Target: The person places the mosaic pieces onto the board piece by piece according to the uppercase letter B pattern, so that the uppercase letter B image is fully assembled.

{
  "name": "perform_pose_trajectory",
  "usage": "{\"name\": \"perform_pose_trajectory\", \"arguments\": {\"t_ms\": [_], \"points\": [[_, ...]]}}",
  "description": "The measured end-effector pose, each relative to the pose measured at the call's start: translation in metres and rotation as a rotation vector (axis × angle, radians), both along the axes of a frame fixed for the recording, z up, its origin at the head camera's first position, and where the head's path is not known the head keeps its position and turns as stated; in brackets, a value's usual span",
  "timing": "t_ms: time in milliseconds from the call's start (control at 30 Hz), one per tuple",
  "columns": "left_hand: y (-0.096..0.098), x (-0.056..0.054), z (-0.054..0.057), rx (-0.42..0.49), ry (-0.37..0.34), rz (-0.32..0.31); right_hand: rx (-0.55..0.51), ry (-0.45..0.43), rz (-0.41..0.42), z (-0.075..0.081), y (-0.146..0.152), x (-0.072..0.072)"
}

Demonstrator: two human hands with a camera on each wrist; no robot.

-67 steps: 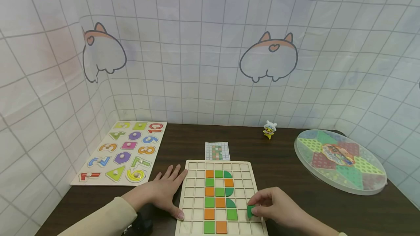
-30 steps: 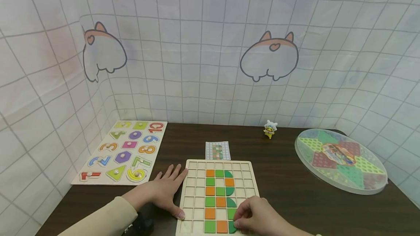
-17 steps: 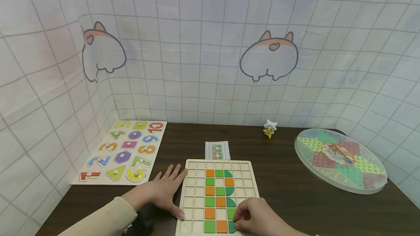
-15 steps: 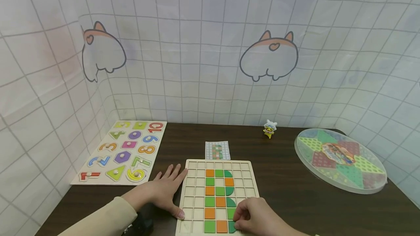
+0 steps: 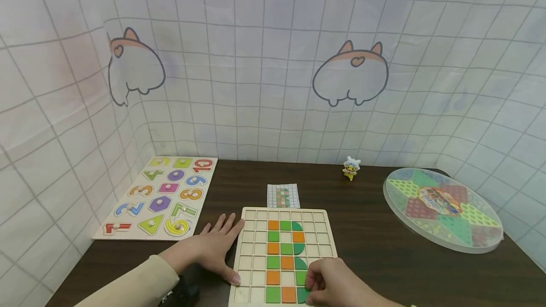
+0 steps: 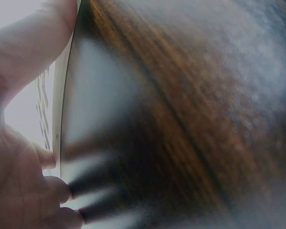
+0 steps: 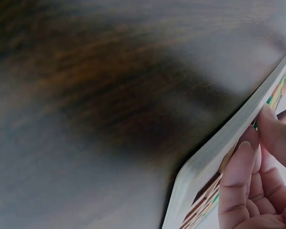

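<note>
A pale wooden grid board [image 5: 322,238] lies on the dark table, with orange, light green and dark green tiles in its cells. My left hand [image 5: 215,248] rests spread along its left edge, thumb near the lower rim and fingertips at the upper side. At the bottom row, my right hand [image 5: 330,281] has its curled thumb and fingers at the right side of a dark green rounded tile [image 5: 302,294], which lies flat beside an orange tile [image 5: 288,294]; its right part is hidden by the fingers. In the right wrist view, the right thumb [image 7: 276,133] reaches over the board's rim.
A printed pattern card [image 5: 283,196] lies just beyond the board. To the left is a number and shape puzzle [image 5: 159,203]; to the right, a round Chinese checkers set [image 5: 443,210]. A small yellow and white figurine [image 5: 351,168] stands at the back.
My right hand has moved left and down from the board's right side, bringing the dark green tile into the bottom row. Lately the thumb has shifted slightly right. The left hand stays still.
</note>
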State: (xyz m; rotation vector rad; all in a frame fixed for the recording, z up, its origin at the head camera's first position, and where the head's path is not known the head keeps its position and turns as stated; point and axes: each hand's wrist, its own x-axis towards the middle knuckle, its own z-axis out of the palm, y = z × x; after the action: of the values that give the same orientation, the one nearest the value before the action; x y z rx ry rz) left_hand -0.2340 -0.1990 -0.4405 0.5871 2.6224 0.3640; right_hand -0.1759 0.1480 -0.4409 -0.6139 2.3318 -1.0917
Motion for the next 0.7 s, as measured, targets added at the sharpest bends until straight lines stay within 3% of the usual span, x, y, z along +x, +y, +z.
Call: {"name": "perform_pose_trajectory", "arguments": {"t_ms": [133, 200, 400, 467, 567, 700], "points": [[0.001, -0.001, 0.0, -0.005, 0.005, -0.006, -0.003, 0.062, 0.018, 0.019, -0.005, 0.009], [0.001, -0.002, 0.0, -0.006, 0.008, -0.007, -0.003, 0.082, 0.03, 0.019, -0.006, 0.009], [0.002, -0.002, 0.001, -0.01, 0.011, -0.003, 0.022, 0.123, 0.055, -0.027, 0.006, -0.013], [0.001, -0.001, 0.001, -0.012, 0.01, -0.002, 0.005, 0.121, 0.061, -0.033, 0.008, -0.016], [0.001, -0.001, 0.0, -0.012, 0.006, -0.001, 0.016, 0.122, 0.065, -0.021, 0.006, -0.011], [0.0, -0.001, -0.001, -0.014, 0.002, -0.002, 0.034, 0.091, 0.041, 0.016, -0.003, 0.006]]}}
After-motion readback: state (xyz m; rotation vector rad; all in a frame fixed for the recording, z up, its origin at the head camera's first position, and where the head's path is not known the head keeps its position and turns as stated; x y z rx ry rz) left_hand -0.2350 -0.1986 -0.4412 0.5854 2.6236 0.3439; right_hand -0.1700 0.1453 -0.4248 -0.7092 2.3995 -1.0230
